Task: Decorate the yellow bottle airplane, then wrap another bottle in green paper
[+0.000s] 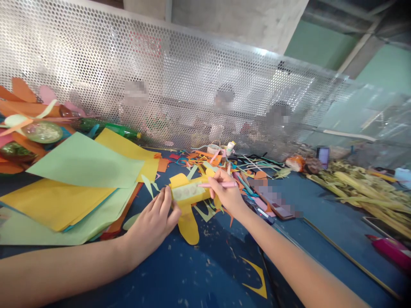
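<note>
The blue, paint-marked tabletop [208, 265] is the largest thing, and it lies under the yellow paper piece with rounded flaps and a pale strip [192, 192]. Beyond this yellow piece stands the silver perforated metal screen [192, 77]. To the left of the piece are the overlapping flat sheets of light green and yellow paper [86, 160]. Well to its right lies the heap of pale yellow-green corn husks [369, 188]. Just behind it are scattered the small multicoloured paper scraps [205, 158]. The piece itself is held between the two hands. The left hand [154, 222] has a narrow grip on its left end, the fingers bent over it and the thumb at the near side. The right hand [226, 192], at its right end, pinches the slim pink pen [221, 185], with the tip at the pale strip.
</note>
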`<state>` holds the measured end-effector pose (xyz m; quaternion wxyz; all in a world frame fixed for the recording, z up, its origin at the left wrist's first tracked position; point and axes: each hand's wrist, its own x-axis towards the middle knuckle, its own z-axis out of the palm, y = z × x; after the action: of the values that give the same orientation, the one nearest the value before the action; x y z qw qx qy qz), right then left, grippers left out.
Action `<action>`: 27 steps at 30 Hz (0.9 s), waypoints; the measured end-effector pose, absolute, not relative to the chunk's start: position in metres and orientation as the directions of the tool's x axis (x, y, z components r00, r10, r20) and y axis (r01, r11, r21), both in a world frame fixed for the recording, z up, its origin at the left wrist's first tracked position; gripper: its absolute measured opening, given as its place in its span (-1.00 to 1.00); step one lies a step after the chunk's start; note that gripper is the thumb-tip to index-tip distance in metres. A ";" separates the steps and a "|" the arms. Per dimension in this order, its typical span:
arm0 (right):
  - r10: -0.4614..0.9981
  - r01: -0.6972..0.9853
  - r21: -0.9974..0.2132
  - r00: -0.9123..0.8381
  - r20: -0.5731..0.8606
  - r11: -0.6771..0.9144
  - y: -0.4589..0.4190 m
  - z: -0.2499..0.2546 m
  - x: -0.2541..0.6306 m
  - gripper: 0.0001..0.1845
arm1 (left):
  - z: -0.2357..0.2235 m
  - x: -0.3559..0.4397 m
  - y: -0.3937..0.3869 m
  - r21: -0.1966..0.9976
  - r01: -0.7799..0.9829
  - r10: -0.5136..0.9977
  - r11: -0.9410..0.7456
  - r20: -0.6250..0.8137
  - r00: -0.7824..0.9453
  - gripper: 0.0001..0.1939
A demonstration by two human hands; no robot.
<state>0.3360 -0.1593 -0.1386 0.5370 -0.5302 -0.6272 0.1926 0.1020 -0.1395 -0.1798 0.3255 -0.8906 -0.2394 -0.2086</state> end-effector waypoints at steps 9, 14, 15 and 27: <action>0.870 0.454 -0.810 0.133 0.475 0.372 -0.159 -0.139 0.337 -0.73 | -0.181 0.102 -0.140 -0.477 0.569 0.300 -0.670 0.527 0.795 -0.69; 0.862 0.457 -0.806 0.148 0.485 0.375 -0.160 -0.138 0.337 -0.72 | -0.180 0.102 -0.140 -0.513 0.568 0.288 -0.644 0.525 0.801 -0.68; 0.861 0.458 -0.807 0.153 0.485 0.373 -0.160 -0.138 0.337 -0.72 | -0.180 0.102 -0.140 -0.508 0.569 0.291 -0.647 0.525 0.800 -0.68; 0.853 0.462 -0.800 0.154 0.498 0.383 -0.159 -0.139 0.336 -0.71 | -0.178 0.103 -0.140 -0.527 0.569 0.276 -0.631 0.532 0.800 -0.69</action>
<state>0.3359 -0.1595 -0.1388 0.5482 -0.5259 -0.6255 0.1783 0.1029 -0.1400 -0.1784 0.3559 -0.8795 -0.2401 -0.2055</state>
